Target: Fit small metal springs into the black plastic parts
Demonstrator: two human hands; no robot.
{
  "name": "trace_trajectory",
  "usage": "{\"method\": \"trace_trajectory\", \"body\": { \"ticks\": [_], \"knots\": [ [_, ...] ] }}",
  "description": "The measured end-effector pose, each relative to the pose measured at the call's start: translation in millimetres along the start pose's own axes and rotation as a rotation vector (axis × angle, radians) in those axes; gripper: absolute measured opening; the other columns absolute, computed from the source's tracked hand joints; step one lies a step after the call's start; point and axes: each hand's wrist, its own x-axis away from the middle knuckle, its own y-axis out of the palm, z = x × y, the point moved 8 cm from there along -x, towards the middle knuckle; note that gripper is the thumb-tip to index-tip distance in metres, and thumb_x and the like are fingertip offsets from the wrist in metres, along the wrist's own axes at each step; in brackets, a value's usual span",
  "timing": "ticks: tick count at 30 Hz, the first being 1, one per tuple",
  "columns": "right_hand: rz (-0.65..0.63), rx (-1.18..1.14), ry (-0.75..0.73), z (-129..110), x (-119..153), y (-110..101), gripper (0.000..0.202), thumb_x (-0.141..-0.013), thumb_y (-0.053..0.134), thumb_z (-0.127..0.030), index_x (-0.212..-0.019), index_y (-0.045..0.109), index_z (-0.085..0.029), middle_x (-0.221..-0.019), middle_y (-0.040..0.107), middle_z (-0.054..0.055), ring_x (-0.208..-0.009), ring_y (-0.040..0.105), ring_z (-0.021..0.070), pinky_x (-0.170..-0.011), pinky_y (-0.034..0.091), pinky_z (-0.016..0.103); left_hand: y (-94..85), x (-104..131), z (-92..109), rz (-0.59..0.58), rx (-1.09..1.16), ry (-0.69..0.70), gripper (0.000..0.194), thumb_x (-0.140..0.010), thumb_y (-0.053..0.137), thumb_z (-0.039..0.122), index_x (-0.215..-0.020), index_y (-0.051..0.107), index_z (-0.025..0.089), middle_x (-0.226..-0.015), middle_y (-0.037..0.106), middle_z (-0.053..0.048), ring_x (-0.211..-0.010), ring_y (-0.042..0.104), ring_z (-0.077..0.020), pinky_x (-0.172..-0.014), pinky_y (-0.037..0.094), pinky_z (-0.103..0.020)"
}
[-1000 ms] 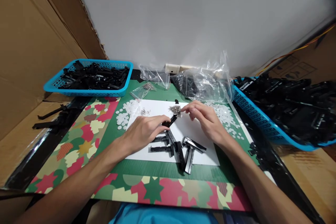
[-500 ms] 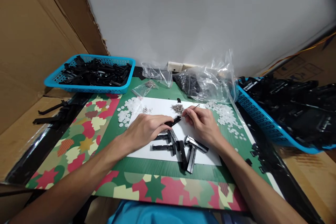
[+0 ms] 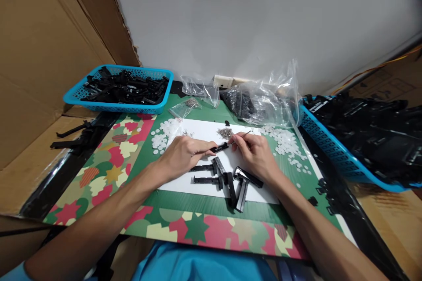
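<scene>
Between thumb and fingers, my left hand (image 3: 185, 154) pinches a black plastic part (image 3: 220, 147) above a white sheet (image 3: 184, 188). My right hand (image 3: 252, 149) is closed on a thin pointed tool, perhaps tweezers (image 3: 245, 133), whose shaft sticks out past the fingers. Its fingertips are close to the right end of the held part; whether they touch it I cannot tell. Just beyond the hands lies a pile of small metal pieces (image 3: 225, 133). Nearer to me, several more black plastic parts (image 3: 231, 189) lie loosely across one another on the sheet.
White translucent discs (image 3: 161, 140) are scattered left of the sheet, and more discs (image 3: 285, 142) right of it. Blue baskets of black parts stand at left (image 3: 132, 109) and right (image 3: 332, 147). Clear plastic bags (image 3: 267, 105) lie at the back, by the wall.
My left hand has turned the black part slightly, so it lies flatter and nearer the right fingertips. The whole view has shifted a little; the right hand keeps its grip.
</scene>
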Motion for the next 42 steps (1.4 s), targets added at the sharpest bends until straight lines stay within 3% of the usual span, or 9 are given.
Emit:
{"method": "trace_trajectory", "body": {
  "ticks": [10,13,17,21,27,31,34,37,42],
  "knots": [
    [-0.004,-0.009,-0.022,0,1,4,0.041,-0.11,0.053,-0.04,-0.085,0.077,-0.018,-0.077,0.075,0.004,-0.066,0.065,0.017,-0.067,0.047,0.029,-2.8,-2,0,0.009,0.04,-0.024,0.024,-0.105,0.063,0.028,-0.116,0.083,0.024,-0.093,0.084,-0.004,-0.084,0.081,-0.0214,-0.072,0.058,-0.025],
    [0.061,-0.066,-0.063,-6,-1,-8,0.045,-0.112,0.05,-0.046,-0.088,0.077,-0.02,-0.09,0.076,0.007,-0.084,0.07,0.0206,-0.081,0.051,0.032,-8.2,-2,0,0.098,0.116,-0.085,0.026,-0.104,0.064,0.033,-0.119,0.083,0.021,-0.103,0.084,-0.008,-0.084,0.08,-0.0219,-0.073,0.06,-0.027],
    [0.163,-0.187,-0.118,-14,-3,-29,0.044,-0.113,0.045,-0.052,-0.11,0.077,-0.022,-0.116,0.074,0.011,-0.103,0.07,0.0236,-0.097,0.053,0.038,-11.5,0,-7,0.221,0.326,-0.273,0.032,-0.104,0.064,0.039,-0.122,0.081,0.019,-0.065,0.07,0.0,-0.051,0.06,-0.014,-0.049,0.05,-0.024],
    [0.011,-0.314,-0.075,-18,-3,-19,0.044,-0.114,0.042,-0.053,-0.133,0.071,-0.025,-0.103,0.073,0.006,-0.09,0.067,0.0208,-0.088,0.053,0.035,-11.6,-1,-10,0.288,0.504,-0.363,0.033,-0.099,0.071,0.043,-0.12,0.079,0.019,-0.067,0.068,0.001,-0.051,0.058,-0.0134,-0.047,0.048,-0.024],
    [-0.031,-0.489,-0.028,-25,-2,-5,0.033,-0.105,0.064,-0.051,-0.115,0.079,-0.024,-0.105,0.076,0.006,-0.093,0.068,0.0215,-0.086,0.054,0.035,-8.8,-1,-10,0.252,0.561,-0.388,0.037,-0.101,0.069,0.046,-0.128,0.074,0.022,-0.061,0.063,0.003,-0.048,0.056,-0.0118,-0.045,0.042,-0.021],
    [0.026,-0.586,-0.006,-22,-4,-12,0.025,-0.092,0.082,-0.043,-0.106,0.082,-0.022,-0.1,0.08,0.007,-0.087,0.072,0.021,-0.078,0.057,0.033,-5.4,-1,-9,0.228,0.579,-0.388,0.044,-0.1,0.07,0.049,-0.135,0.071,0.021,-0.07,0.069,0.0,-0.053,0.06,-0.0135,-0.044,0.043,-0.021],
    [0.163,-0.536,-0.015,-17,-3,-45,0.023,-0.086,0.088,-0.04,-0.099,0.085,-0.022,-0.09,0.081,0.006,-0.075,0.071,0.019,-0.067,0.056,0.031,-1.8,-1,-10,0.2,0.574,-0.384,0.052,-0.102,0.066,0.051,-0.146,0.064,0.023,-0.106,0.079,-0.008,-0.062,0.066,-0.0147,-0.048,0.052,-0.024],
    [0.437,-0.356,-0.068,-14,5,-110,0.023,-0.078,0.094,-0.037,-0.093,0.087,-0.021,-0.085,0.08,0.007,-0.071,0.069,0.0187,-0.061,0.054,0.03,-1.7,0,-11,0.191,0.521,-0.355,0.05,-0.106,0.058,0.052,-0.148,0.062,0.026,-0.136,0.072,-0.012,-0.066,0.066,-0.0138,-0.052,0.057,-0.026],
    [0.784,0.015,-0.042,0,24,-224,0.032,-0.076,0.095,-0.045,-0.086,0.084,-0.016,-0.083,0.081,0.009,-0.066,0.067,0.0193,-0.059,0.051,0.03,-3.0,2,-6,0.163,0.29,-0.267,0.041,-0.111,0.048,0.046,-0.144,0.066,0.03,-0.118,0.078,-0.005,-0.064,0.064,-0.0124,-0.066,0.062,-0.028]
  ]
}}
